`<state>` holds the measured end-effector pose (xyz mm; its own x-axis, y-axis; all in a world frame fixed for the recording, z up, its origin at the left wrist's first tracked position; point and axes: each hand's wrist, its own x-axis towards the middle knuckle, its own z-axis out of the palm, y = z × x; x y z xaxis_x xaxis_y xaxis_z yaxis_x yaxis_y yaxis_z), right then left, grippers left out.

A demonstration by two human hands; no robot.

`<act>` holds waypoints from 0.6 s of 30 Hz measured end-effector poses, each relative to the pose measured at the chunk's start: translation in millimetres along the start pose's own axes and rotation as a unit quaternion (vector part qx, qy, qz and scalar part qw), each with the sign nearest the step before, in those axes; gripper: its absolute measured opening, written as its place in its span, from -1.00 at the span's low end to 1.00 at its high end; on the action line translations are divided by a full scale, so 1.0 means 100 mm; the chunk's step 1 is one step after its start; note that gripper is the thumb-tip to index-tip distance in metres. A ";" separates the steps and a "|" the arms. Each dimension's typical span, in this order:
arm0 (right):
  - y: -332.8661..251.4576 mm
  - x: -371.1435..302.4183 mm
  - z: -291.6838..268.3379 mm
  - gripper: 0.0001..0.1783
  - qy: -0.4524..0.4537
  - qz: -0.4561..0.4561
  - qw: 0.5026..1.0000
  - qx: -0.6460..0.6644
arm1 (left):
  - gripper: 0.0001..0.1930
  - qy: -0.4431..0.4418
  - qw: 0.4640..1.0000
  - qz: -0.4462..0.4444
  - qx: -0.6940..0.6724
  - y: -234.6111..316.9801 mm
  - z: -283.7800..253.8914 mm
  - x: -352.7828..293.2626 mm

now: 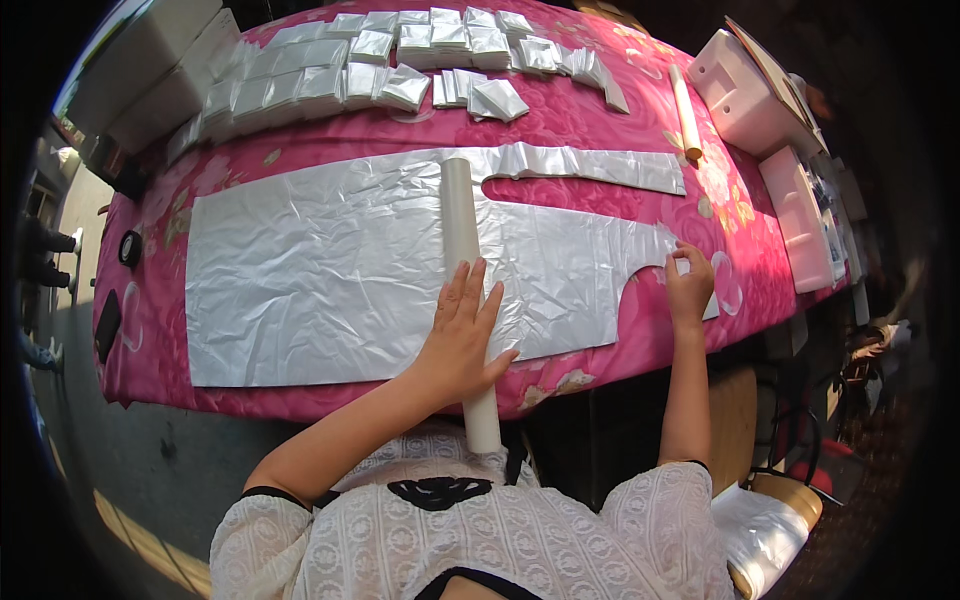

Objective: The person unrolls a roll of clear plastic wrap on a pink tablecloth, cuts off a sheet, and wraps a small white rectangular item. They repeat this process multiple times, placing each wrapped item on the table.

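A silvery plastic sheet point(300, 280) lies flat and wrinkled on the table, with rounded cut-outs and strap-like strips toward its right side. Across its middle rests a long whitish tube point(459, 205), its near end jutting over the table edge toward my body. My left hand point(455, 335) lies on the tube with its fingers spread. At the right end of the sheet, beside a curved cut-out, my right hand point(690, 287) pinches the sheet's edge between thumb and fingers.
A pink flowered cloth point(600, 385) covers the table. Stacks of folded silvery packets point(320, 85) line the far side. A thin roll point(685, 112) lies far right, near white foam boxes point(745, 90). At left are a tape roll point(130, 248) and a dark phone-like object point(107, 325).
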<state>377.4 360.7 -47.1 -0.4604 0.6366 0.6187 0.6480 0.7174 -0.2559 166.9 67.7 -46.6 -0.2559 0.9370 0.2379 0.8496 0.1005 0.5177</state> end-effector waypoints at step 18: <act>-2.34 -1.07 -0.57 -0.63 -0.270 -0.103 0.940 0.179 | -0.82 -0.102 0.764 -0.441 -0.459 -1.80 -1.67 -1.04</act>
<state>309.5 108.7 -10.6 -0.8576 0.4549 0.2401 0.3095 0.8291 -0.4656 -36.1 -103.9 -27.6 -0.3853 0.6825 -0.6211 -0.3181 0.5336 0.7836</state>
